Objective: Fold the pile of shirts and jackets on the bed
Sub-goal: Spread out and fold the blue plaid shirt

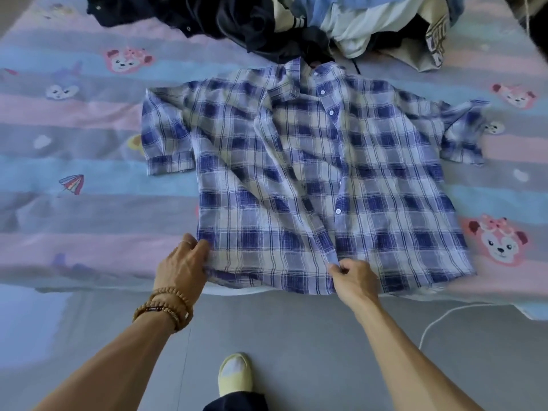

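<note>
Striped bed (pixel 89 209), plaid shirt (pixel 311 173) spread flat, unfolded pile (pixel 296 22) behind.
Left hand (pixel 185 262) and right hand (pixel 354 277) pinch the hem; uneven pull may skew the placket or drag the shirt off the edge.

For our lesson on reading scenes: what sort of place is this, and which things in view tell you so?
Most likely a bedroom at home. A bed sheet printed with cartoon animals covers the bed, a plaid shirt lies spread on it with both hands at its hem, and a pile of clothes waits behind it.
</note>
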Available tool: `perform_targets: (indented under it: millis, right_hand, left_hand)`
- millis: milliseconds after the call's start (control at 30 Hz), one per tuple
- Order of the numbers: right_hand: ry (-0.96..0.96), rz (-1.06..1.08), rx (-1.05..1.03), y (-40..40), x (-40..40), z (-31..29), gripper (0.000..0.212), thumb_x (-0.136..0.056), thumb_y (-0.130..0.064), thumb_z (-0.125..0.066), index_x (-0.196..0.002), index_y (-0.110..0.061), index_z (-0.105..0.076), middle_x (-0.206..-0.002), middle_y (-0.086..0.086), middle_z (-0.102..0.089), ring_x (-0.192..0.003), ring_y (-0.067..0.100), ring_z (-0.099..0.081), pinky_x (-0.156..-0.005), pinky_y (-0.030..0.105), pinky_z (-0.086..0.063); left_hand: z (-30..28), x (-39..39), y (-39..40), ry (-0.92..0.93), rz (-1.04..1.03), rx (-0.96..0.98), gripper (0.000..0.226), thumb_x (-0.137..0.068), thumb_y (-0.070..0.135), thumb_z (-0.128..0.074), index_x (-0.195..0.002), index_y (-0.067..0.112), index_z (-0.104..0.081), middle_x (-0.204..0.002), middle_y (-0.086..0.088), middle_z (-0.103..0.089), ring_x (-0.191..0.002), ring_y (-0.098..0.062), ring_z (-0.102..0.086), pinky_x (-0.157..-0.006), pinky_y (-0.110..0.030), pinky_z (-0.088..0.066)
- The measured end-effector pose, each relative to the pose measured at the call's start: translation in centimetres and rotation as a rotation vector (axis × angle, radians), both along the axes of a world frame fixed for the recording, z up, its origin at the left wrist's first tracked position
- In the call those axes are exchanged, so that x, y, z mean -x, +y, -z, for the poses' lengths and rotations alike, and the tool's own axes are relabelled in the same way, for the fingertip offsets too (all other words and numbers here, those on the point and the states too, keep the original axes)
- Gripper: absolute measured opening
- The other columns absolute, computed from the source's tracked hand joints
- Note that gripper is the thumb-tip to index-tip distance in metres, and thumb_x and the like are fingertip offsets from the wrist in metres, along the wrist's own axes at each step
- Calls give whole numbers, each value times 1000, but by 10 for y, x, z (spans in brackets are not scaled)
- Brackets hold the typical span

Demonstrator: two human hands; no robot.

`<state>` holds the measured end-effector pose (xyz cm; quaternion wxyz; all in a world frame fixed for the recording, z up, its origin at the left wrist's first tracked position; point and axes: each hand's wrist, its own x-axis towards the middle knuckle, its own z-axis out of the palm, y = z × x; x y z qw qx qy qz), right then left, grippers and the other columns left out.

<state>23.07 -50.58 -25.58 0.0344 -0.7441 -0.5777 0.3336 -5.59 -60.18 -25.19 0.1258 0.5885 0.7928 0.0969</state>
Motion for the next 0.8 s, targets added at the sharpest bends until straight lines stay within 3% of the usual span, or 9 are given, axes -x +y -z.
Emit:
perform_targets:
  millis: [167,267,400,467,533,633,733,800]
  right_hand:
    - [0,-67,25,-2,-7,2,36,-92,-29,-64,-65,-8,-55,-61,6,-54,-56,18,-46,-52,25,-33]
    - [-66,-147,59,-6,-12,3,33,-91,-32,-66,-66,-13,-55,-61,1,-54,-53,13,-46,-49,19,-33]
    - [-71,-161,93,-8,-12,5,37,-89,-31,-66,-61,-15,-49,-57,0,-52,-53,14,-50,-65,26,-49]
    - [-108,-154,61,-7,-7,-2,35,-85,-35,-66,-61,-16,-50,-56,-3,-54,-53,14,-51,-56,25,-44]
    - [-100,-132,-15,0,1,-14,29,-84,-39,-65,-69,-16,-56,-61,-5,-60,-56,13,-56,-50,22,-41]
    - [7,-104,-98,28,21,-26,20,-90,-36,-63,-92,-16,-61,-85,-3,-67,-72,15,-63,-63,28,-53]
    - [78,-88,-129,70,46,-28,27,-96,-30,-59,-116,-12,-58,-107,1,-65,-87,18,-63,-74,30,-53]
    - [115,-84,-116,101,65,-25,31,-96,-26,-59,-123,-10,-53,-105,0,-64,-85,15,-63,-72,26,-51]
  left_hand:
    - [3,-5,-7,-47,-45,69,21,-74,-5,-71,-90,7,-62,-106,-16,-55,-64,-36,-60,-52,-37,-48]
    - [11,-5,-11,-36,-68,102,19,-81,-4,-62,-96,9,-65,-104,-13,-54,-78,-34,-60,-58,-38,-51]
    - [9,-7,-3,2,-87,211,17,-88,12,-61,-103,15,-66,-106,-6,-52,-99,-27,-54,-71,-39,-53]
    - [0,-10,1,28,-82,260,20,-86,14,-58,-103,19,-66,-109,-3,-48,-104,-24,-50,-71,-35,-52]
    - [-12,-11,10,27,-94,247,25,-84,15,-57,-106,21,-65,-111,-3,-46,-106,-23,-48,-71,-33,-50]
    - [-30,-10,42,-25,-50,212,34,-84,19,-59,-118,20,-62,-120,-3,-47,-112,-23,-48,-80,-34,-50]
    - [-44,-10,93,-95,29,149,31,-89,25,-57,-120,20,-60,-121,-2,-50,-106,-23,-54,-83,-37,-53]
    - [-46,-11,131,-126,88,129,30,-91,25,-54,-120,21,-59,-121,-1,-50,-97,-24,-59,-78,-40,-55]
